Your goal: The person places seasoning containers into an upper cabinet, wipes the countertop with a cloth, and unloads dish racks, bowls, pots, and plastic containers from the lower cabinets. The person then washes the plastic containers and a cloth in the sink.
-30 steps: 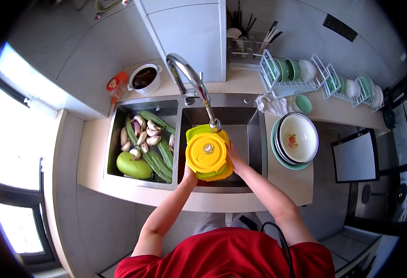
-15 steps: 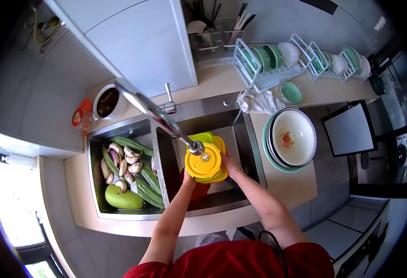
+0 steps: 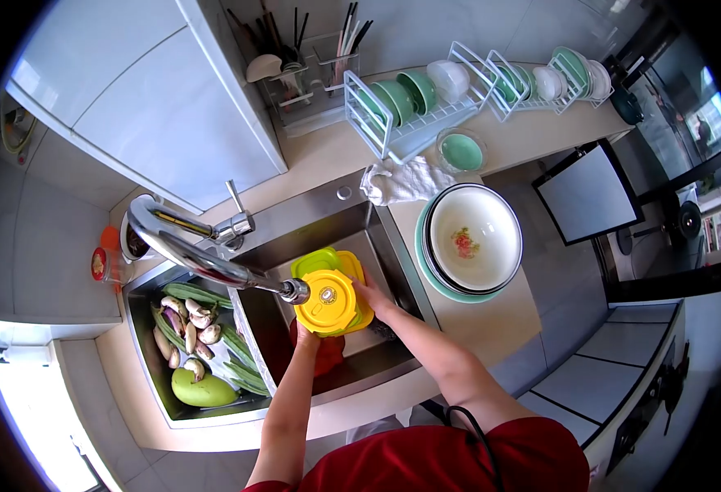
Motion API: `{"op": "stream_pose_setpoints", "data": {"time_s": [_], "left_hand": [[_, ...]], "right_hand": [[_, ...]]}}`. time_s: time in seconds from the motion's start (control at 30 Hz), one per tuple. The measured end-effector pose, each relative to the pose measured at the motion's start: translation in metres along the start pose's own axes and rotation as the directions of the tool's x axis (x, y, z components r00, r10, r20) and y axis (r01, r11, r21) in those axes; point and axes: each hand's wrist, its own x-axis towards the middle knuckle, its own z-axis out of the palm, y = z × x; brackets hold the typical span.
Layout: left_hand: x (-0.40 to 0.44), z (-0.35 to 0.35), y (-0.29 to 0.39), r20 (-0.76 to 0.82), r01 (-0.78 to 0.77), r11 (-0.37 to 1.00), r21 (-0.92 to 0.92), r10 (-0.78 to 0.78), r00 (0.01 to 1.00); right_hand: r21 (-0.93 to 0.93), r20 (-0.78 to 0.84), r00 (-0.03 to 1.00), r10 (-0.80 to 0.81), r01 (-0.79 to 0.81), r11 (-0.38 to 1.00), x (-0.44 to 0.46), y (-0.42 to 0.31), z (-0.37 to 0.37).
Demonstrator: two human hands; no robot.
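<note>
A stack of plastic container lids is held in the right basin of the sink, below the faucet. On top lies a round yellow lid [image 3: 326, 302]; a lime-green lid [image 3: 315, 261] and more yellow show beneath it. My left hand [image 3: 305, 334] grips the stack from its near-left side, most of its fingers hidden under it. My right hand [image 3: 370, 297] is closed on the right edge of the stack, fingertips partly out of sight. The faucet [image 3: 205, 261] reaches over, its spout end close to the top lid. Something red [image 3: 328, 357] lies in the basin below my hands.
Ridged green gourds, garlic bulbs and a larger green gourd [image 3: 203, 389] fill the left basin. Right of the sink stand stacked bowls [image 3: 504, 238]. A white cloth [image 3: 406, 182], a small green bowl [image 3: 462, 152] and a dish rack [image 3: 426, 125] with bowls line the back counter.
The camera view has turned, so the sink and counter items sit further left in the picture. Both hands still hold the lid stack under the faucet.
</note>
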Motion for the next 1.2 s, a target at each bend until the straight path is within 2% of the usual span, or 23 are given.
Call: {"op": "stream_pose_setpoints", "data": {"time_s": [0.07, 0.13, 0.27, 0.33, 0.4, 0.47, 0.53, 0.6, 0.67, 0.77, 0.8, 0.87, 0.9, 0.93, 0.97, 1.0, 1.07, 1.13, 1.2], "left_hand": [[0.001, -0.003, -0.003, 0.028, -0.042, 0.995, 0.088, 0.040, 0.999], [0.004, -0.008, -0.006, 0.041, -0.041, 0.994, 0.100, 0.037, 0.998], [0.016, -0.036, -0.013, 0.061, -0.011, 1.000, -0.001, 0.011, 0.998], [0.023, -0.046, -0.017, 0.065, -0.072, 0.989, 0.126, 0.064, 0.996], [0.017, -0.038, -0.013, 0.075, -0.037, 0.992, 0.117, 0.028, 0.997], [0.009, -0.029, -0.008, 0.109, -0.078, 0.977, 0.199, 0.057, 0.992], [0.003, -0.024, -0.004, 0.107, -0.062, 0.979, 0.197, 0.041, 0.993], [-0.002, -0.020, 0.002, 0.121, -0.051, 0.970, 0.238, 0.022, 0.992], [-0.007, -0.011, 0.003, 0.144, -0.090, 0.979, 0.182, 0.064, 0.988], [-0.016, -0.007, 0.012, 0.253, -0.030, 0.993, 0.112, 0.001, 0.968], [-0.016, -0.011, 0.013, 0.233, -0.030, 0.990, 0.136, -0.003, 0.973], [-0.027, -0.021, 0.015, 0.153, 0.026, 0.977, 0.212, -0.059, 0.986], [-0.041, -0.016, 0.019, 0.156, 0.021, 0.975, 0.223, -0.057, 0.986], [-0.057, -0.012, 0.025, -0.061, 0.112, 0.958, 0.266, -0.099, 0.993], [-0.072, -0.006, 0.030, -0.277, 0.207, 0.936, 0.285, -0.126, 0.952], [-0.086, -0.005, 0.031, -0.275, 0.199, 0.934, 0.296, -0.117, 0.954], [-0.112, 0.000, 0.027, -0.272, 0.147, 0.971, 0.187, -0.093, 0.958], [-0.132, 0.004, 0.014, -0.186, 0.078, 0.996, 0.032, -0.070, 0.980], [-0.166, 0.042, -0.008, -0.112, 0.029, 0.996, -0.088, -0.039, 0.993]], "right_hand": [[-0.004, -0.004, 1.000, 0.006, -0.006, 1.000, -0.003, -0.005, -0.001], [-0.022, 0.045, 0.999, 0.026, -0.025, 0.999, -0.006, -0.010, -0.002], [-0.008, 0.002, 1.000, -0.021, 0.021, 1.000, -0.005, -0.008, -0.001], [0.029, 0.017, 1.000, -0.008, 0.008, 1.000, -0.004, -0.007, -0.003], [0.031, 0.022, 1.000, -0.018, 0.017, 0.999, -0.002, -0.005, -0.004], [0.036, 0.026, 0.999, -0.028, 0.027, 0.999, 0.003, 0.003, -0.003], [-0.110, -0.104, 0.995, -0.006, -0.006, 0.994, 0.005, 0.015, -0.007], [-0.284, -0.162, 0.985, 0.059, -0.104, 0.953, -0.030, -0.014, 0.000], [-0.412, -0.100, 0.995, 0.029, -0.068, 0.908, -0.045, -0.014, -0.006], [-0.398, -0.010, 0.999, 0.040, -0.041, 0.917, -0.059, 0.008, -0.015], [-0.388, 0.043, 0.998, 0.042, -0.022, 0.921, -0.073, 0.000, -0.011], [-0.373, 0.073, 0.979, 0.188, -0.148, 0.916, -0.112, -0.029, -0.008], [-0.372, 0.111, 0.974, 0.196, -0.142, 0.917, -0.125, -0.034, -0.008], [-0.371, 0.151, 0.968, 0.201, -0.133, 0.919, -0.135, -0.040, -0.010], [-0.337, 0.209, 0.956, 0.204, -0.125, 0.933, -0.139, -0.040, -0.012], [-0.356, 0.289, 0.924, 0.251, -0.140, 0.924, -0.147, -0.050, -0.013], [-0.306, 0.385, 0.880, 0.280, -0.164, 0.938, -0.176, -0.076, -0.021], [-0.202, 0.474, 0.850, 0.231, -0.150, 0.968, -0.182, -0.070, -0.036], [-0.117, 0.564, 0.800, 0.202, -0.165, 0.979, -0.202, -0.094, -0.059]]}}
